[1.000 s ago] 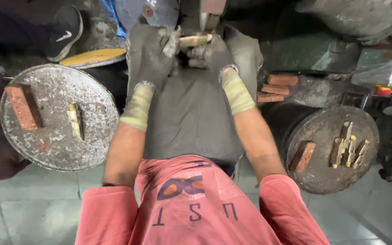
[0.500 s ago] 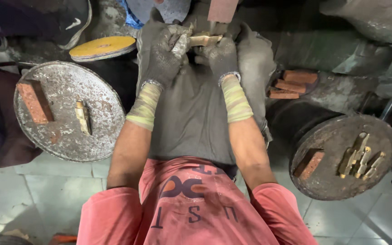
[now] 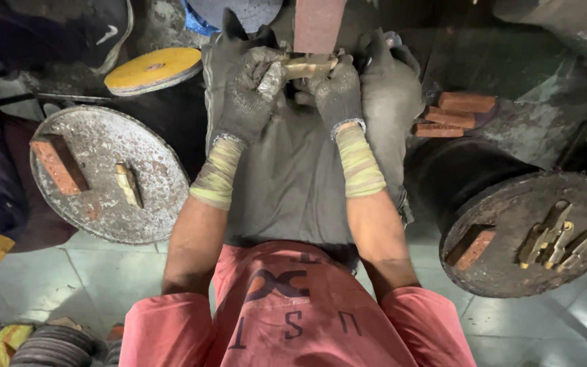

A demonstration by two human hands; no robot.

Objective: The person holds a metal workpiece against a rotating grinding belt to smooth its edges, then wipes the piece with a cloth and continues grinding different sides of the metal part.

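The person's left hand (image 3: 249, 95) and right hand (image 3: 338, 88), both in grimy grey gloves with cloth wrapped at the wrists, are closed together on one small brass piece (image 3: 307, 66), each pinching an end so that it stays level and steady. They press it up against the lower end of a reddish-brown abrasive belt (image 3: 318, 24) that hangs directly above, which seems the reason for the two-handed grip and the forearms braced over the grey-clad lap (image 3: 293, 183)

To the left sits a round, crusted metal lid (image 3: 103, 173) serving as a small worktop (it tops a dark drum); on it lie a red brick (image 3: 59, 163) near the outer edge and a single brass piece (image 3: 129, 185) towards the middle, apart from each other. Just above it a yellow disc (image 3: 152, 69) lies flat. To the right a second round lid (image 3: 531, 234) carries another brick (image 3: 470, 246) and a cluster of several brass pieces (image 3: 555, 238) side by side, touching. More bricks (image 3: 453, 112) are stacked beyond the right hand, near the knee
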